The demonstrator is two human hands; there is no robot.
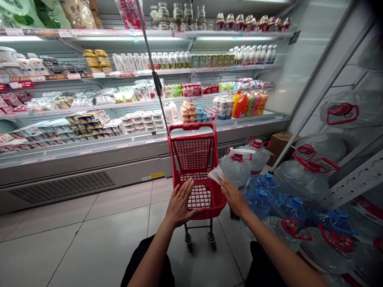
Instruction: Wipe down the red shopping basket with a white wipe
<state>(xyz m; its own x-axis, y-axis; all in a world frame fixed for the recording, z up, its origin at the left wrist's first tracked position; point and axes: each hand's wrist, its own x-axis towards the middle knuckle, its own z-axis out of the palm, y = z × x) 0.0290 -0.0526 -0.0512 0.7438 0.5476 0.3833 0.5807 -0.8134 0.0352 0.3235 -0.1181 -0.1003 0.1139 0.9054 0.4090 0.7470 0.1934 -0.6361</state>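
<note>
A small red shopping cart (220, 202) stands on the tiled floor in front of me, its plastic basket of open mesh and its handle at the top. Over the basket's near left part is my left hand (180, 202), fingers stretched out and nothing held; whether it touches the rim I cannot tell. At the basket's right side, my right hand (233, 195) holds a crumpled white tissue (216, 173) between its fingers. The tissue lies against the inner right side of the cart. Two wheels show below the basket.
A refrigerated display (131, 161) with bottles, cups and packs on its shelves runs across the back. Large water jugs (236, 170) with red handles and blue jugs (263, 199) crowd the right side. A cardboard box (279, 145) stands behind them. Pale floor tiles (113, 231) stretch left.
</note>
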